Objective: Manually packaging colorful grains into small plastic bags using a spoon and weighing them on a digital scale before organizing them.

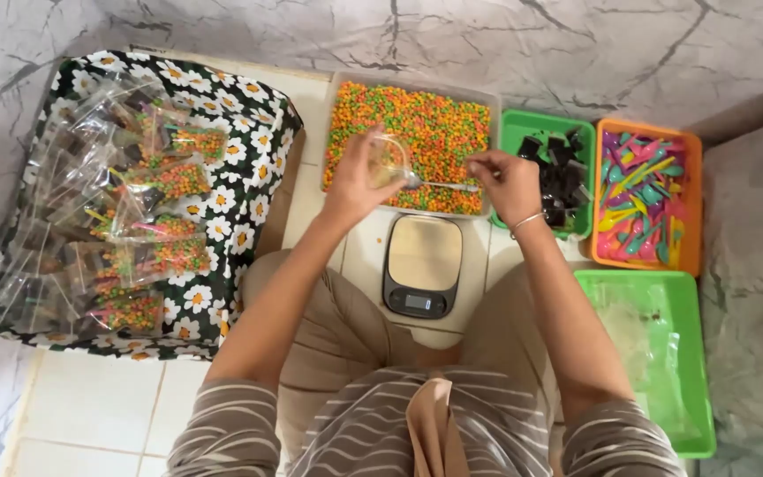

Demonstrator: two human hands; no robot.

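My left hand (357, 181) holds a small clear plastic cup (389, 161) over a clear tub (487, 97) full of tiny orange, green and yellow candy balls. My right hand (507, 181) grips the handle of a metal spoon (441, 185), whose bowl points left toward the cup. Below both hands a small digital kitchen scale (422, 265) lies on the tiled floor, between my knees.
A floral-print bag (240, 168) at left holds several filled clear packets with candy and coloured spoons. To the right stand a green tray (523, 126) of dark pieces, an orange tray (692, 203) of colourful plastic spoons, and a green tray (699, 371) of clear plastic bags.
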